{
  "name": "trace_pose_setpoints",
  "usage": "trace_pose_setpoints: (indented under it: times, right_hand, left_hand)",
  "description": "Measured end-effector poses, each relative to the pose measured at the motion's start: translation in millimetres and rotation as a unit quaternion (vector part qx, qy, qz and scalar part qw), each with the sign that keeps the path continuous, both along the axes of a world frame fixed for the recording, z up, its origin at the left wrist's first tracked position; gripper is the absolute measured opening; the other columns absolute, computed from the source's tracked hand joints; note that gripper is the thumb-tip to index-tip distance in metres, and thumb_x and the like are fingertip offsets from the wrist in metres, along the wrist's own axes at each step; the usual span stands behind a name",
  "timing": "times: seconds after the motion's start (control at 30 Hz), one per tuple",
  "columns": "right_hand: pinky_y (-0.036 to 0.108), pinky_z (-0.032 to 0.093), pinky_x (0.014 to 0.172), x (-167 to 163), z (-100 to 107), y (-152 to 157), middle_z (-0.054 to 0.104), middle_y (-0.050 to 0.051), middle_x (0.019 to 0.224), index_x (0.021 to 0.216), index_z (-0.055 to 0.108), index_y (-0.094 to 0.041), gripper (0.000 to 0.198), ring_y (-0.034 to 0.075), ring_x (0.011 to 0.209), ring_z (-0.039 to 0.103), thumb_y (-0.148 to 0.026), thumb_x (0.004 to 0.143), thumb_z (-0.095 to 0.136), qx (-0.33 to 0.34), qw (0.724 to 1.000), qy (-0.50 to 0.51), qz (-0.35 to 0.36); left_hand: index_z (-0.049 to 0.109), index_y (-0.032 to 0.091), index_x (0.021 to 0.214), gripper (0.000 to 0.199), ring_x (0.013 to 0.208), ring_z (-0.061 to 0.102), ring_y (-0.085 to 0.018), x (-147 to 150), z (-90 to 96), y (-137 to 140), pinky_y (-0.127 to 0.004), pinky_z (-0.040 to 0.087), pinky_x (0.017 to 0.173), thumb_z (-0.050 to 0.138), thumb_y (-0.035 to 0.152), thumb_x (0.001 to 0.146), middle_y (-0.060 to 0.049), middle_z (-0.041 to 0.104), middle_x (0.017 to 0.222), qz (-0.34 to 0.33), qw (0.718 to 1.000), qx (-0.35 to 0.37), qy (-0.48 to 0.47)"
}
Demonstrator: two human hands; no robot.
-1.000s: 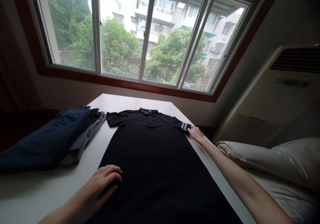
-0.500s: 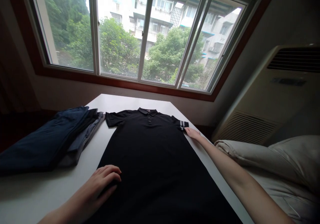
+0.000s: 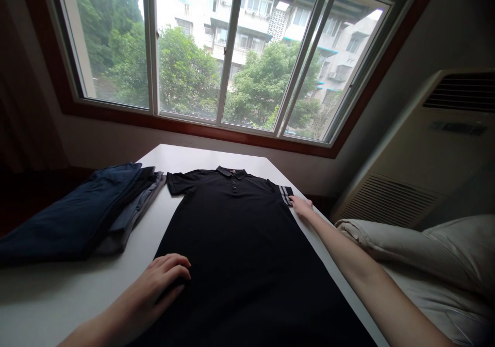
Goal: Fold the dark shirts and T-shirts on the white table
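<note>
A black polo shirt (image 3: 240, 244) lies spread face up on the white table (image 3: 247, 160), its collar at the far end. Its right-hand sleeve has two grey stripes. My right hand (image 3: 301, 205) is closed on the hem of that striped sleeve, its fingertips pinching the cloth. My left hand (image 3: 166, 280) rests on the near left part of the shirt, fingers loosely bent and a little apart, gripping nothing. The shirt's lower end runs out of view at the bottom.
Folded dark trousers (image 3: 77, 213) lie in a pile on the table's left. To the right, beyond the table edge, is beige bedding (image 3: 406, 238). A floor-standing air conditioner (image 3: 433, 146) and a window (image 3: 189, 73) stand behind.
My right hand has drawn the striped sleeve's hem out flatter, so the stripes show more fully. My left hand stays at the same place on the shirt. The view has shifted slightly.
</note>
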State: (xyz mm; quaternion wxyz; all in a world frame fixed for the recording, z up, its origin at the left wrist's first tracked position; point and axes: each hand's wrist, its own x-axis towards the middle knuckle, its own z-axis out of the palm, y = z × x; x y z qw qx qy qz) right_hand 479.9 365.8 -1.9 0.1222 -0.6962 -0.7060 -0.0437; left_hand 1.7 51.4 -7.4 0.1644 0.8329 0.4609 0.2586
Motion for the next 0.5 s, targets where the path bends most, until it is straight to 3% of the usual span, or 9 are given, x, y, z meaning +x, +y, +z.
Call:
trace_pose_setpoints:
  times: [0.17,0.27,0.4,0.5]
  right_hand:
    - [0.045,0.027,0.104,-15,2,-8,0.058,0.014,0.126,0.117,0.061,-0.016,0.036,0.028,0.116,0.052,-0.018,0.091,0.037,0.034,0.999,-0.028,0.000]
    - [0.038,0.034,0.098,-26,4,-30,0.061,0.013,0.117,0.107,0.063,-0.017,0.029,0.026,0.109,0.055,-0.019,0.090,0.039,0.055,0.994,-0.052,0.085]
    - [0.036,0.041,0.088,-37,7,-86,0.063,0.011,0.102,0.093,0.063,-0.018,0.021,0.024,0.096,0.058,-0.019,0.090,0.042,0.053,0.971,-0.043,0.230]
    - [0.035,0.045,0.086,-40,21,-144,0.061,0.010,0.104,0.096,0.063,-0.019,0.020,0.023,0.094,0.059,-0.023,0.091,0.044,-0.017,0.958,-0.002,0.288]
  left_hand:
    - [0.061,0.027,0.105,0.020,0.119,0.052,-0.020,0,-2.4,1,-0.032,0.045,0.102,0.044,0.021,0.095,-0.002,0.058,0.124,0.006,1.000,-0.001,-0.012]
    - [0.060,0.027,0.107,0.020,0.121,0.050,-0.021,-1,1.1,-1,-0.032,0.044,0.103,0.047,0.020,0.094,-0.003,0.057,0.126,-0.006,1.000,-0.007,0.000]
    - [0.059,0.027,0.109,0.022,0.119,0.050,-0.021,3,20.3,-12,-0.031,0.045,0.101,0.057,0.021,0.088,-0.003,0.055,0.129,-0.054,0.997,-0.055,0.027]
    - [0.060,0.026,0.104,0.023,0.109,0.055,-0.020,9,36.8,-23,-0.028,0.047,0.095,0.063,0.020,0.082,-0.002,0.058,0.121,-0.099,0.989,-0.100,0.042]
